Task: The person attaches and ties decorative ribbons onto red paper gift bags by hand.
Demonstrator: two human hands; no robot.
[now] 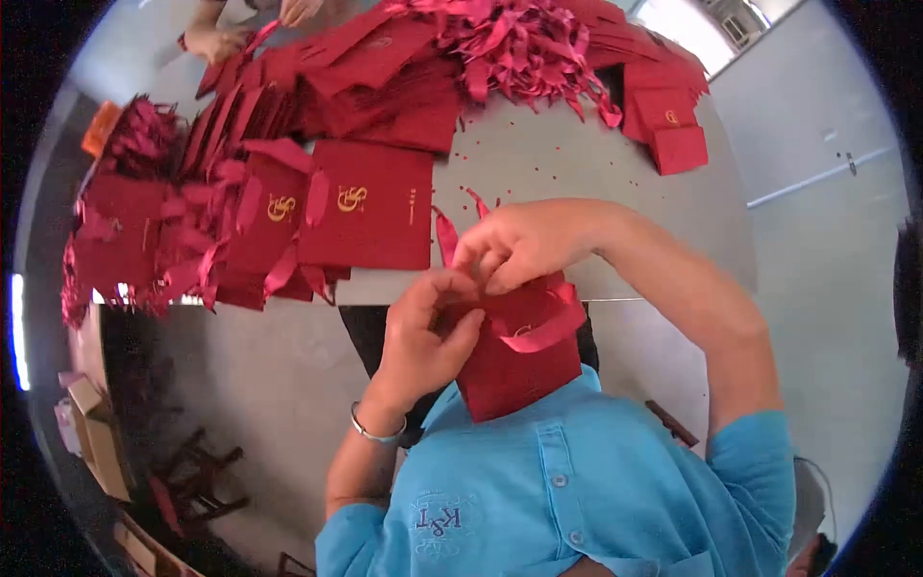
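Observation:
A dark red paper gift bag (524, 370) with a pink ribbon handle (548, 332) is held in front of my chest, at the table's near edge. My left hand (431, 332) closes its fingers at the bag's upper left edge. Bent over the bag's top, my right hand (529, 245) pinches a ribbon there. A loose ribbon end (446, 237) sticks up beyond my fingers. The exact grip point is hidden between the two hands.
Finished-looking red bags with gold lettering (370, 204) lie on the table (596, 192) at the left. A ribbon heap (524, 48) and more bags (678, 144) lie farther back. Another person's hands (216, 40) hold a ribbon at upper left. Small red scraps dot the tabletop.

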